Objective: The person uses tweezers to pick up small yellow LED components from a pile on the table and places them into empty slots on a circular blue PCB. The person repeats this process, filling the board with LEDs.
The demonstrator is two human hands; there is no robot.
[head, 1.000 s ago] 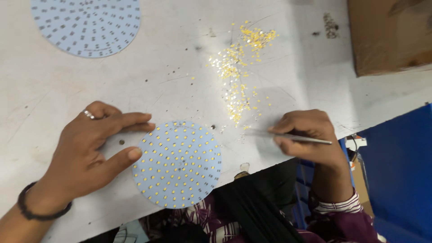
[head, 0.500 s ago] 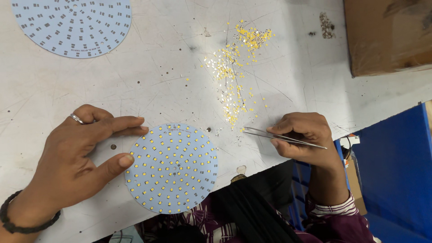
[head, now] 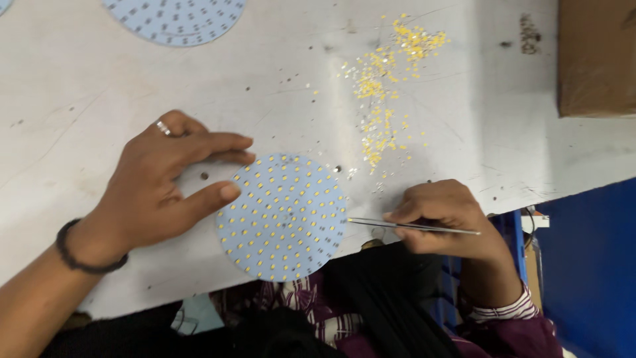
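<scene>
Surface (head: 99,86): white, scuffed, speckled with dark spots, near edge running diagonally up to the right. Cardboard box (head: 596,56): brown, far right on the surface. Blue panel (head: 589,265): right, below the surface edge. Light: even, soft, faint shadows.

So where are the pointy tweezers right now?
In the head view, the tweezers are pinched in the right hand at the table's near edge, tips just touching the right rim of the round blue LED board.
</scene>
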